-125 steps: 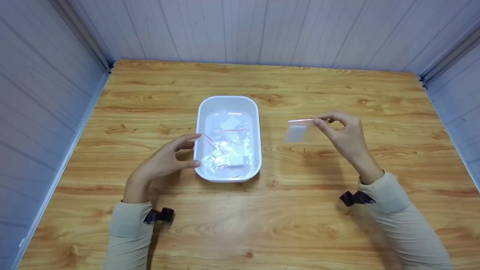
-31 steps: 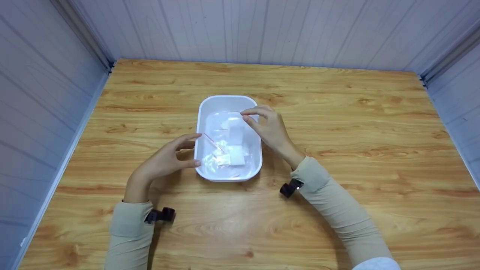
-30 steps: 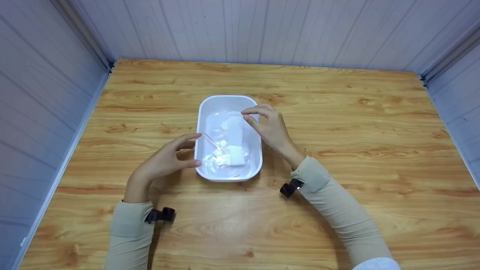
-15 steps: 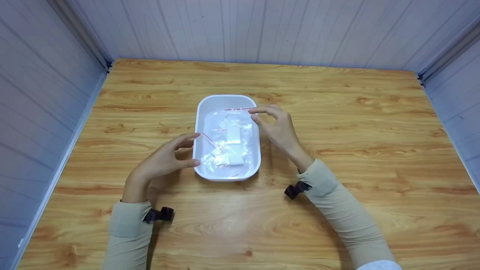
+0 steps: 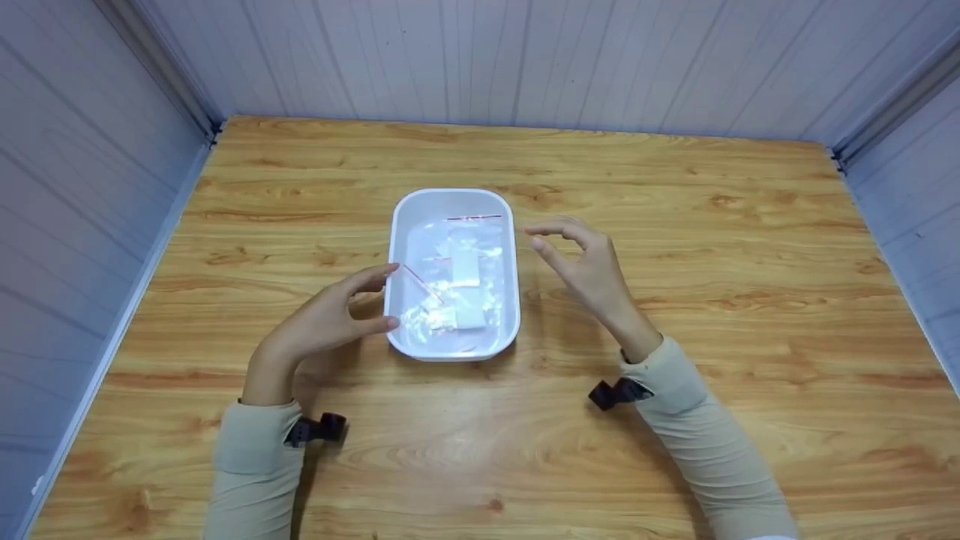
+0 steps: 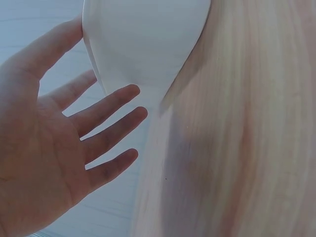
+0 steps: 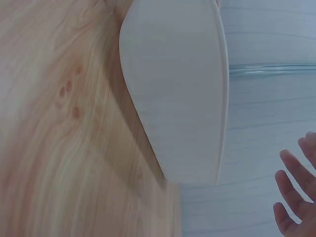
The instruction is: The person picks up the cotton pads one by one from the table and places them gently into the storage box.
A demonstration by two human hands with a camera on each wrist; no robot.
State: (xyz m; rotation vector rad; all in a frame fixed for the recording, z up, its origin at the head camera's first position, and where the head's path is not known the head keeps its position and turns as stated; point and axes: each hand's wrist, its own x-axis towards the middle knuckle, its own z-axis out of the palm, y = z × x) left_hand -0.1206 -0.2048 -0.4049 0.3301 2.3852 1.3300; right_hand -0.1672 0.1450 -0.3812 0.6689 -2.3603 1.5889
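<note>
A white plastic tray (image 5: pixel 454 351) holds several clear zip bags with red seal lines and white contents. On top, near the tray's far end, lies one zip bag (image 5: pixel 465 268), its red seal towards the far rim. My left hand (image 5: pixel 319 319) touches the tray's left rim with the thumb and a fingertip. In the left wrist view the other fingers (image 6: pixel 106 111) are spread and loose. To the right of the tray, my right hand (image 5: pixel 592 270) hovers above the table with thumb and fingers apart and nothing between them; in the right wrist view it is partly cut off.
The wooden table (image 5: pixel 712 225) stretches around the tray. Pale panel walls (image 5: pixel 487 60) stand at the back and on both sides. A dark wrist camera (image 5: pixel 319 429) sits at each cuff.
My right hand has brought a zip bag from the right into the tray, laid it on the others, let go and drawn back right. The left hand stays at the rim.
</note>
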